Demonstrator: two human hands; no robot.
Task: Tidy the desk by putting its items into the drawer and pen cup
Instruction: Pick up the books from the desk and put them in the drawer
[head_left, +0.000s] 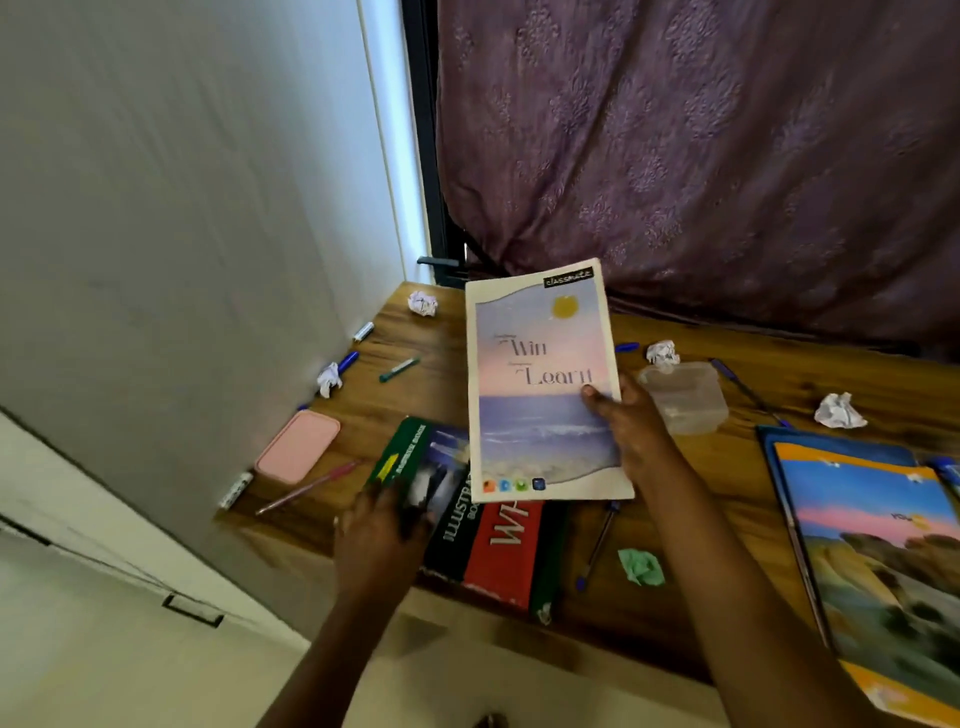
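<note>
The notebook (545, 384), a thin soft-cover with a pastel sea-and-sun front reading "Win" and "Learn", is lifted clear of the desk (691, 519) near the middle of the view, its cover facing the camera and its top leaning slightly to eleven o'clock. The right hand (631, 421) pinches its right edge at about three o'clock, thumb on the cover and fingers behind. The left hand (384, 525) reaches to a pile of thick hardback books (493, 540) lying directly under the notebook at six o'clock; motion blur hides whether its fingers have closed on the top green book, so its grip cannot be told.

The tidying looks barely started. No drawer shows in this view, and the clear plastic container (685, 397) at three o'clock of the notebook, possibly the pen cup, appears empty. Still loose on the wood are a green marker (399, 369) at nine o'clock, a pink pen (311, 487) and a pink case (297, 446) at eight o'clock, and a blue pen (597, 545) at five o'clock. Crumpled paper balls (839, 411) are scattered around, with a green wad (642, 567) at five o'clock. Further out at four o'clock lies a stack of colourful notebooks (872, 561), also unstowed.
</note>
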